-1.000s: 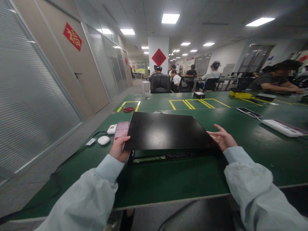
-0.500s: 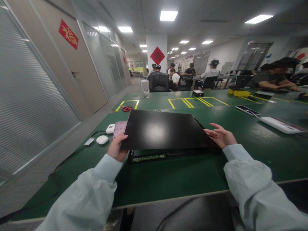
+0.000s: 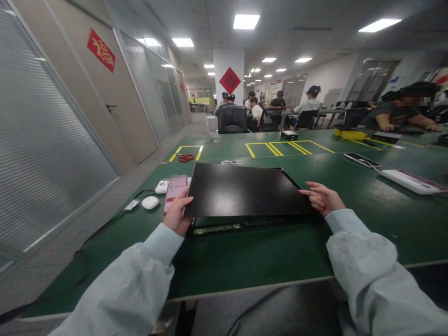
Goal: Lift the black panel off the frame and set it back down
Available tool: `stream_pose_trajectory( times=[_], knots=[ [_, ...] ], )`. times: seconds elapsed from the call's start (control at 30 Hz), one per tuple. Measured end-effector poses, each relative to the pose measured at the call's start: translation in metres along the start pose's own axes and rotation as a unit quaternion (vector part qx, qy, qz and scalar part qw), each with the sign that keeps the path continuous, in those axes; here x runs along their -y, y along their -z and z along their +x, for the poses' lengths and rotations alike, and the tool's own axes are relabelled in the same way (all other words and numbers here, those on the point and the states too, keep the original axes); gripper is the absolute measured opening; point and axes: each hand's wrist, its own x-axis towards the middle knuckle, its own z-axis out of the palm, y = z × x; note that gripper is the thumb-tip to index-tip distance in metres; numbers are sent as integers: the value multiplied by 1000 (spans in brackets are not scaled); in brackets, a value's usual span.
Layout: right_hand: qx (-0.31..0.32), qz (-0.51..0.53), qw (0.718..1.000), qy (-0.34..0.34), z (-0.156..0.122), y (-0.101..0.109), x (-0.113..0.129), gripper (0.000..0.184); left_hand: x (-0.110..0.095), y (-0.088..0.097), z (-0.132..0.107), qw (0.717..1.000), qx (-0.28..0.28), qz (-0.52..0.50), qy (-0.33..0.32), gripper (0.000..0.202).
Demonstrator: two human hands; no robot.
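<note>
A flat black display panel [image 3: 238, 191] lies tilted over a black frame [image 3: 292, 179], with its near edge raised. Beneath that edge a green circuit strip [image 3: 217, 229] shows. My left hand [image 3: 179, 210] grips the panel's left edge, thumb on the top face and fingers hidden below. At the right edge is my right hand [image 3: 325, 198], index finger stretched out, other fingers partly curled. Its fingertips meet the frame's right side, and it does not grip the panel. Close beside my left hand lies a pink-screened phone [image 3: 171, 198].
Red scissors [image 3: 186, 157] lie at the back left of the green table [image 3: 259, 266]. White cases [image 3: 150, 202] and a cable are at left. A phone [image 3: 362, 160] and a white power bank [image 3: 408, 181] lie right. A co-worker [image 3: 395, 116] leans on the table's far right.
The panel's left side has shifted slightly right with my left hand, and more of the frame's right side shows. My right fingers have curled in somewhat.
</note>
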Motion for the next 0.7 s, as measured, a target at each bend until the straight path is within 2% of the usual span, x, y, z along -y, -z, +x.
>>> stream_pose_trajectory(
  times=[0.17, 0.37, 0.7],
  knots=[
    [1, -15, 1000, 6, 1, -3, 1, 35, 5, 2, 2, 1000, 21, 11, 7, 65],
    [-1, -21, 1000, 15, 5, -4, -2, 36, 12, 4, 5, 999, 25, 22, 35, 66],
    [-11, -62, 998, 19, 10, -5, -11, 43, 14, 8, 8, 999, 41, 14, 31, 64]
  ],
)
